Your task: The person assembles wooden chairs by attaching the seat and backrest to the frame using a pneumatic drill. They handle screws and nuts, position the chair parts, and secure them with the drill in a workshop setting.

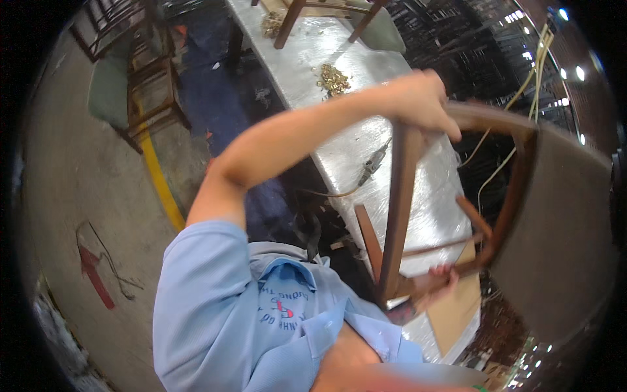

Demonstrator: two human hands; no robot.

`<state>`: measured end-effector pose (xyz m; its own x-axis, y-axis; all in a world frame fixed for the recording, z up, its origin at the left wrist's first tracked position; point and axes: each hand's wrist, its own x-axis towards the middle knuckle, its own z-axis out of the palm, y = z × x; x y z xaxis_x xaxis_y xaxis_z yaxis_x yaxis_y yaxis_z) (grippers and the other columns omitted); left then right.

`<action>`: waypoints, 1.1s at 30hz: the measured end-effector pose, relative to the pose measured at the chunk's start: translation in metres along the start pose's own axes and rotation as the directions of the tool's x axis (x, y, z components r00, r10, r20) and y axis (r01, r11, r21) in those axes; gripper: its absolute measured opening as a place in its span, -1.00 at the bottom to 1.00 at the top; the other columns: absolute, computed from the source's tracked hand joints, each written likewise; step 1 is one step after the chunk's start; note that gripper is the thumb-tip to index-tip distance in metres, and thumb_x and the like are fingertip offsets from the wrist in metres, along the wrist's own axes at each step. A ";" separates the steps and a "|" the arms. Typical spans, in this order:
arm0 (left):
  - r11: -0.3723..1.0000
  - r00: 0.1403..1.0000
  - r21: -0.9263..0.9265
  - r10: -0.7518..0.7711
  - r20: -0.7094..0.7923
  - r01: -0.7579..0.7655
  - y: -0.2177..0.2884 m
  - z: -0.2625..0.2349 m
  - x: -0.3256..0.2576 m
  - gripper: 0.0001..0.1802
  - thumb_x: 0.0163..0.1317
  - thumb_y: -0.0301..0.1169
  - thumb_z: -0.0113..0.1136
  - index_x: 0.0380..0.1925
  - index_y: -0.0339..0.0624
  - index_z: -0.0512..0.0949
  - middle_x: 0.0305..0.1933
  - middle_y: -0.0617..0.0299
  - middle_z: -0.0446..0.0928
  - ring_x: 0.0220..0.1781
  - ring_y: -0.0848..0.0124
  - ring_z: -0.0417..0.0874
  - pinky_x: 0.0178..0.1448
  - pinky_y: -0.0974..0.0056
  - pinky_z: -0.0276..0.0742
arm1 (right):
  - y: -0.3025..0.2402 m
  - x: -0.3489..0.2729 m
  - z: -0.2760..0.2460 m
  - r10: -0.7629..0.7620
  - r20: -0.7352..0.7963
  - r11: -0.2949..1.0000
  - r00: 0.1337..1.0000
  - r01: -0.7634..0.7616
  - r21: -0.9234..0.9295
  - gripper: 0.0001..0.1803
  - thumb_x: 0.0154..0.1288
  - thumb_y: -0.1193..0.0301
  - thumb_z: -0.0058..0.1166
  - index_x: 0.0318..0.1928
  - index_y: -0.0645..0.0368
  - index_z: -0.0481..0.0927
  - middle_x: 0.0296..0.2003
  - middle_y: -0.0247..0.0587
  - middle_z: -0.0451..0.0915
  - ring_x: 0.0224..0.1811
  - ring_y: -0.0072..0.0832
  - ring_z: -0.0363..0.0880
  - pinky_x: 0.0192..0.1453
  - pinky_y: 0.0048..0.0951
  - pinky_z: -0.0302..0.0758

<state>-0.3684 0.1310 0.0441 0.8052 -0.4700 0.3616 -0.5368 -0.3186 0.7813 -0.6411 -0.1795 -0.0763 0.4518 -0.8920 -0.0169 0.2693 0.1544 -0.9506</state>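
1. My left hand (421, 101) is closed on the upper corner of a brown wooden chair (400, 196), its fingers over the frame and the thumb pointing right; motion blurs it a little.
2. My right hand (441, 292) is lower down, its fingers curled round the chair's lower rail, near the near end of the leg.
3. The chair is tilted in front of me, to the right, across my view of the desk (353, 140); its broad grey-brown panel fills the right side. I cannot tell whether it touches the desk.
4. The desk is covered in shiny film. Beyond my left forearm lies a pile of small brass-coloured pieces (334, 80), with a second pile (271, 25) farther along.
5. A corded tool (374, 162) lies on the film, just left of the chair leg, and a flat brown board (450, 317) lies near my right hand.
6. At the desk's far end is a second chair (292, 23); a third chair (108, 98) with a grey-green pad is on the floor to my left, beside a yellow stripe (157, 173).
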 end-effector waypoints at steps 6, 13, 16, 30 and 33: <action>0.960 0.964 0.144 -0.217 -0.155 0.239 -0.110 -0.108 0.082 -0.64 0.18 -0.16 0.24 -0.27 -0.24 0.74 -0.43 -0.21 0.67 -0.43 0.14 0.72 -0.23 0.13 0.61 | 0.088 0.113 0.147 0.230 0.560 0.927 0.795 -0.354 0.122 -0.77 0.29 0.29 0.14 -0.20 0.16 0.45 -0.36 -0.31 0.50 -0.46 -0.52 0.46 -0.44 -0.49 0.47; 0.876 0.526 -0.396 -0.483 -0.700 0.277 -0.365 -0.103 0.150 -0.43 0.10 0.00 0.32 -0.16 -0.35 0.70 -0.14 0.02 0.71 -0.08 0.27 0.67 0.06 0.23 0.52 | 0.136 0.198 0.386 0.306 0.642 0.906 0.703 -0.421 0.030 -0.68 0.27 0.11 0.23 -0.30 0.09 0.51 -0.51 -0.30 0.53 -0.55 -0.47 0.51 -0.49 -0.47 0.51; 0.911 0.536 -0.396 -0.393 -0.747 0.116 -0.396 -0.123 0.146 -0.47 0.14 -0.07 0.29 -0.15 -0.38 0.70 -0.13 0.00 0.72 -0.06 0.30 0.69 0.11 0.25 0.50 | 0.166 0.219 0.432 0.302 0.644 0.918 0.703 -0.397 0.003 -0.66 0.27 0.08 0.22 -0.30 0.08 0.51 -0.48 -0.31 0.53 -0.54 -0.48 0.52 -0.50 -0.43 0.50; 0.477 0.690 -0.856 -0.688 -0.223 0.199 -0.479 -0.119 0.135 -0.63 0.41 -0.16 0.05 -0.12 -0.27 0.61 -0.19 0.15 0.65 -0.07 0.30 0.63 0.07 0.20 0.50 | 0.153 0.131 0.382 0.434 0.336 0.871 0.836 -0.485 0.082 -0.40 0.38 0.00 -0.01 0.16 0.26 0.39 -0.34 -0.31 0.41 -0.50 -0.55 0.30 -0.51 -0.51 0.25; 0.561 0.669 -0.642 -0.737 -0.098 0.523 -0.575 -0.096 0.133 -0.63 0.39 -0.16 0.08 -0.10 -0.25 0.61 -0.18 0.15 0.66 -0.07 0.29 0.64 0.07 0.18 0.52 | 0.149 0.138 0.389 0.431 0.315 0.886 0.845 -0.463 0.029 -0.39 0.41 0.02 -0.04 0.20 0.30 0.38 -0.32 -0.29 0.41 -0.53 -0.54 0.28 -0.55 -0.53 0.26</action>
<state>0.0715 0.3313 -0.3084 0.9590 0.0011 -0.2835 0.2818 0.1038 0.9538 -0.2078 -0.1140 -0.0992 0.7663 -0.5533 -0.3265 0.0542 0.5621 -0.8253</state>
